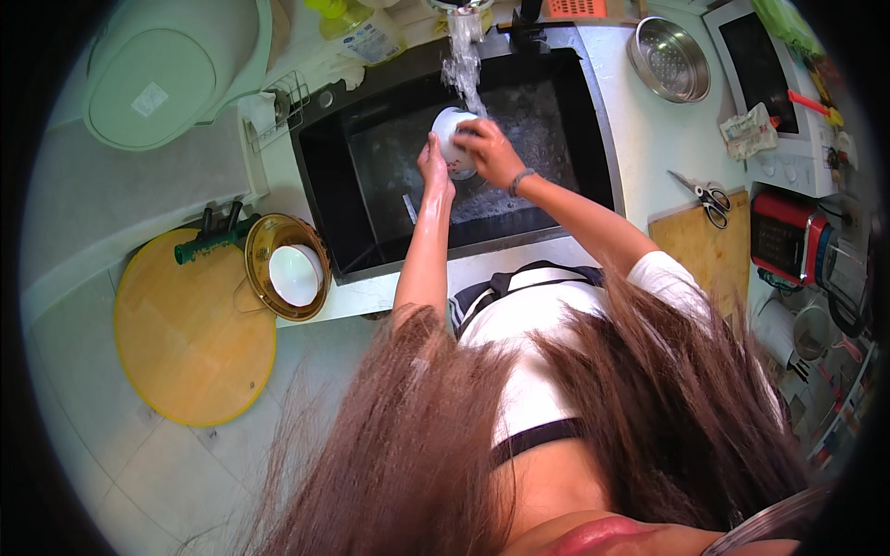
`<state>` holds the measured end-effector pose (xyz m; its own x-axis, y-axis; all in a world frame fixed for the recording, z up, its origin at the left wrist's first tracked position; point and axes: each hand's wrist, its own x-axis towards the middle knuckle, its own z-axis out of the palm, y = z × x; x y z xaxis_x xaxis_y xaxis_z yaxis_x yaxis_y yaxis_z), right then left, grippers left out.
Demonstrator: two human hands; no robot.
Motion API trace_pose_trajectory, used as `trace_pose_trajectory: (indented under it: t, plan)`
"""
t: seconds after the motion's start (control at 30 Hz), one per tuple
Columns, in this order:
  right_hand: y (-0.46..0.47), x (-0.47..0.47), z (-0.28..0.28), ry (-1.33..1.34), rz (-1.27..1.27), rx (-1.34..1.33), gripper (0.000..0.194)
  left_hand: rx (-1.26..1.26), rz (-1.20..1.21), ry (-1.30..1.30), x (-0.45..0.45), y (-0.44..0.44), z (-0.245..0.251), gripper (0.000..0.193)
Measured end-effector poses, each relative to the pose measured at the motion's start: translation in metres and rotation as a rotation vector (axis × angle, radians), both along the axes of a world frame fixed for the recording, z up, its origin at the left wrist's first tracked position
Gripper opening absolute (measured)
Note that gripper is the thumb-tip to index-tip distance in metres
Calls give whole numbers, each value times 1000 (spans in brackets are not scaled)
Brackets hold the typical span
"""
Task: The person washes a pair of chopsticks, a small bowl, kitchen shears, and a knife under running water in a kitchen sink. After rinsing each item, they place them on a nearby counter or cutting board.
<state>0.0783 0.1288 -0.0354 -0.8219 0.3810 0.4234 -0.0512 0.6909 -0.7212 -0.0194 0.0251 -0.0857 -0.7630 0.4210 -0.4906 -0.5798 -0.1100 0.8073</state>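
Observation:
A white bowl [448, 132] with small red marks is tilted over the black sink [389, 240], close to the stream of running water [464, 66]. My left hand [435, 167] grips the bowl's left side and base, thumb along the outside. Against its right side lies my right hand [490, 147], fingers bent and blurred; whether they press on the wall or only brush it cannot be told. Water wets both hands. Beneath them the sink floor is wet, with a pale strip [410, 208] on it.
Left of the sink, a white bowl [295, 275] sits in a brown basket [259, 240], beside a round wooden board [195, 333]. To the right are a steel steamer pan [669, 60], scissors [713, 201] over a cutting board [695, 243], and a microwave [758, 69]. A yellow soap bottle [368, 35] stands behind.

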Motion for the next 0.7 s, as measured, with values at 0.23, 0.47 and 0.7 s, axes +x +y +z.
trace_pose_trajectory:
  t: [0.23,0.47,0.7]
  plan:
    - [-5,-20,-8,-58,-249,-180,27,-22,73,-36,6,-7,8,48]
    - [11,-14,-32,-276,-559,-623,29,36,145,0,9,-6,4,51]
    - [-9,-16,0,-67,-361,-236,33,-49,-57,82,3,-10,11,40]
